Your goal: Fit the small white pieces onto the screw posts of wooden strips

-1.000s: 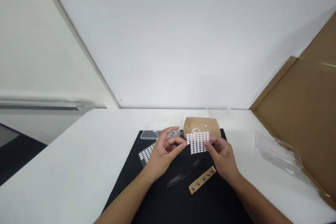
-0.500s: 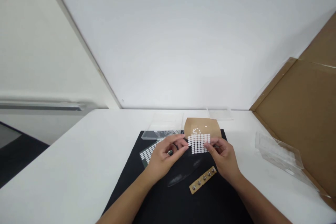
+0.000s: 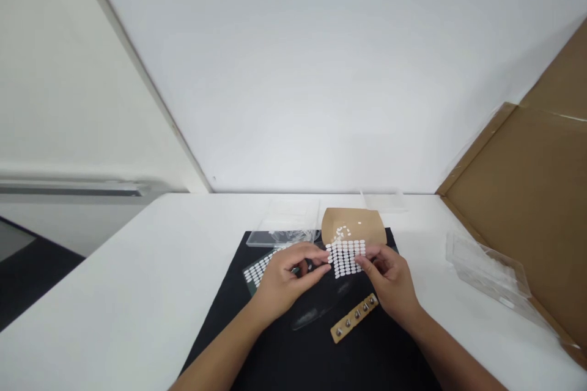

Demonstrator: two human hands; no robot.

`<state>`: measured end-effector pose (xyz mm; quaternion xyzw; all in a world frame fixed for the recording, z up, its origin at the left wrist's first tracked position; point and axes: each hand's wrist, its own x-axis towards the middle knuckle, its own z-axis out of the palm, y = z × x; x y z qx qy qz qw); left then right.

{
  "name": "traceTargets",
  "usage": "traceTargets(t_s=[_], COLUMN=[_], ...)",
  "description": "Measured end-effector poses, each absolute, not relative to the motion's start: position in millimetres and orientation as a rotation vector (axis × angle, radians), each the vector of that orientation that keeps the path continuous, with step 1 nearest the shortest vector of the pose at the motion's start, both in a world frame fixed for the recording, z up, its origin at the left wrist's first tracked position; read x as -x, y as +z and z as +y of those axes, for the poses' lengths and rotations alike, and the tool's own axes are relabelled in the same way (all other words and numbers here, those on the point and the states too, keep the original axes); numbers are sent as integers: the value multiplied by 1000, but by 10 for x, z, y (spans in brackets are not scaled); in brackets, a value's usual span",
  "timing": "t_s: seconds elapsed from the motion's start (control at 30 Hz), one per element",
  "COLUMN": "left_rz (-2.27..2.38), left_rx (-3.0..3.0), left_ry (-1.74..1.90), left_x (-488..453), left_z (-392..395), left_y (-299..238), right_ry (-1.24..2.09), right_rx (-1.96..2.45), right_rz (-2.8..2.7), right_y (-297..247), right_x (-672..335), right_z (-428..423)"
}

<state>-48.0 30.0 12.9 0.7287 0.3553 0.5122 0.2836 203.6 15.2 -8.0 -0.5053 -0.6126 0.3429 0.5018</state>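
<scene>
I hold a small clear sheet of white oval stickers (image 3: pixel 347 258) just above a black mat (image 3: pixel 293 342). My left hand (image 3: pixel 287 278) pinches the sheet's left edge, thumb and forefinger together. My right hand (image 3: pixel 389 278) pinches its right edge with curled fingers. Behind the sheet a brown card (image 3: pixel 362 226) carries a few white stickers. A brown strip with several metal studs (image 3: pixel 354 317) lies on the mat below my right hand.
Another sticker sheet (image 3: pixel 257 269) lies on the mat left of my left hand. A clear plastic tray (image 3: pixel 287 227) sits at the mat's far edge. A clear blister tray (image 3: pixel 490 269) leans by a cardboard panel (image 3: pixel 527 195) on the right. A clear film (image 3: pixel 316 308) lies mid-mat.
Both hands and the sticker sheet have dropped slightly toward the mat. The left fingers have closed in on the sheet's left edge.
</scene>
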Motion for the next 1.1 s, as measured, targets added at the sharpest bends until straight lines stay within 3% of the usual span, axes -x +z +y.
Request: traceTargets(t_s=[1.1], left_rz=[1034], left_rx=[-2206], left_ry=[1367], left_x=[490], left_z=[295], left_y=[153], right_ry=[481], right_rx=[1193], right_rz=[-1713], right_y=[-43], right_x=[-2037], right_z=[169])
